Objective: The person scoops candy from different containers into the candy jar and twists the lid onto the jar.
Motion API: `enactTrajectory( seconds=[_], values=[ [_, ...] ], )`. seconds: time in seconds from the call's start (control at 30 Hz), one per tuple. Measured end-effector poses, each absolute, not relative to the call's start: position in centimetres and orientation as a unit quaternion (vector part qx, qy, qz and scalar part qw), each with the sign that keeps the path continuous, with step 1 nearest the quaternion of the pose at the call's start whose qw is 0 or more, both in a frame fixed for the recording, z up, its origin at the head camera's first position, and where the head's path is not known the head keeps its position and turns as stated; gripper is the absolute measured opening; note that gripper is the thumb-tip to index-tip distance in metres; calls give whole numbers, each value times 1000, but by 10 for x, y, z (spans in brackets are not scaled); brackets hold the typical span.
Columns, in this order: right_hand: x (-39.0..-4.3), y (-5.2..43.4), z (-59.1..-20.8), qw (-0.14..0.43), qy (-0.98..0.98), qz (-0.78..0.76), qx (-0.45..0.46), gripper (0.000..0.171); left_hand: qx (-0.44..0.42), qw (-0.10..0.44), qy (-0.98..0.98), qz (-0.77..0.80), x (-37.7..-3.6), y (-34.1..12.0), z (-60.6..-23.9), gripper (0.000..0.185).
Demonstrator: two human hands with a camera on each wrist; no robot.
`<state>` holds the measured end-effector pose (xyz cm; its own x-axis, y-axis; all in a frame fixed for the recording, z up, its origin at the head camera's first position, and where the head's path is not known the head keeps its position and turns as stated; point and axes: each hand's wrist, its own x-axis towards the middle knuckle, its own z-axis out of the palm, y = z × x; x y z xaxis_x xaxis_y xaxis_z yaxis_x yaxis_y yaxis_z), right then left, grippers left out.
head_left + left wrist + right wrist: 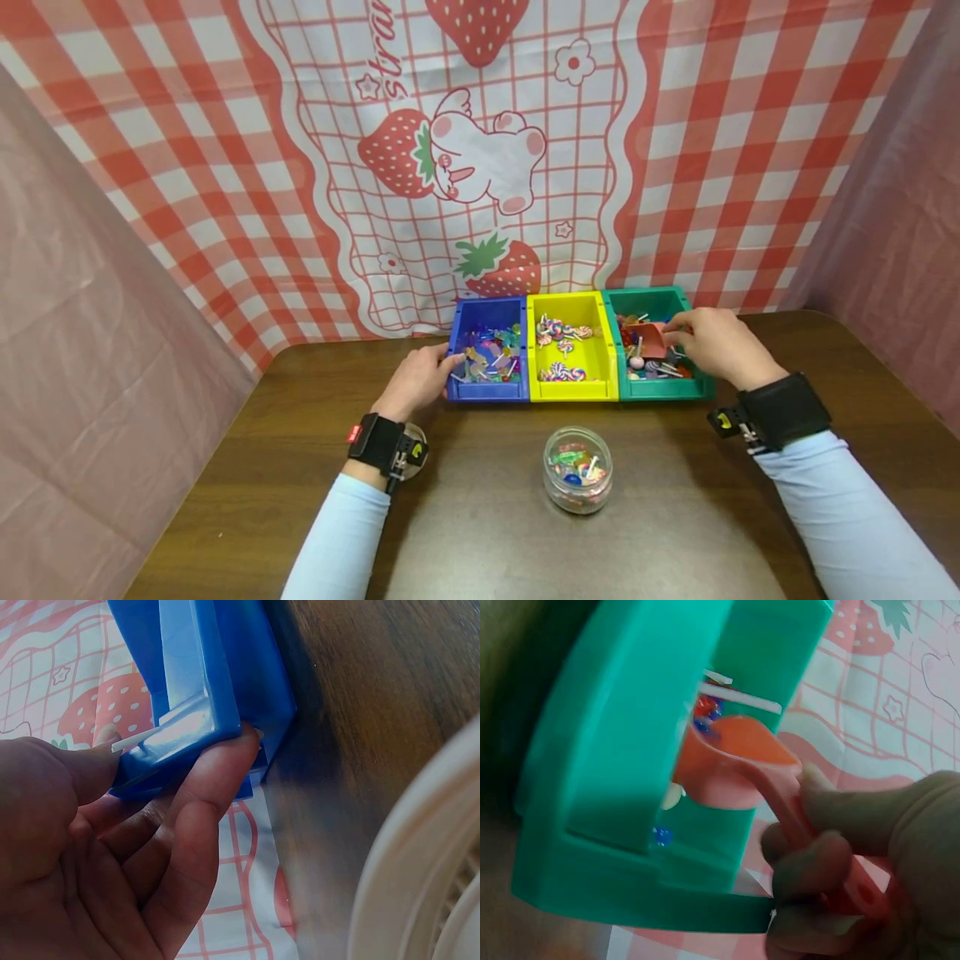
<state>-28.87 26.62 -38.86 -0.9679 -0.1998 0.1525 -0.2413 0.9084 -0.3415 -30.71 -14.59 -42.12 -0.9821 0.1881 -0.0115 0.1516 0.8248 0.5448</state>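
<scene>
Dark wooden surface point(247, 500) against a strawberry-checked cloth point(315, 167); left hand point(416, 382) pinches the blue bin point(487, 392), right hand point(716, 343) grips a red scoop point(649, 337).

A blue bin point(487, 392), a yellow bin point(573, 392) and a green bin point(660, 390) stand on a dark brown wood-grain table point(480, 533). Inside the green bin is a salmon-red scoop point(649, 337). Behind the bins hangs a red-and-white checked cloth point(750, 125) printed with strawberries. Sleeves point(341, 533) are pale blue.
</scene>
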Motion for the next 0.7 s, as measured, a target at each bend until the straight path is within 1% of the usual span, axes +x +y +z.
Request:
enactTrajectory(
  seconds=[0.17, 0.27, 0.33, 0.57, 0.63, 0.7],
  values=[
    [-289, 264, -394, 83, -972, 195, 105, 26, 98, 29, 954, 282, -307, -146, -421, 35],
    [-290, 265, -395, 90, -967, 213, 107, 25, 100, 29, 954, 282, -307, -147, -421, 35],
    [-289, 266, -395, 86, -964, 225, 114, 25, 100, 31, 954, 283, -307, -147, -421, 35],
    [-289, 272, -390, 34, -958, 257, 127, 28, 95, 35, 954, 283, -306, -147, -421, 38],
    [-289, 273, -391, 32, -958, 256, 127, 28, 93, 35, 954, 282, -306, -147, -421, 39],
    [-289, 271, -393, 47, -960, 245, 130, 27, 91, 35, 954, 284, -306, -147, -421, 38]
  ],
)
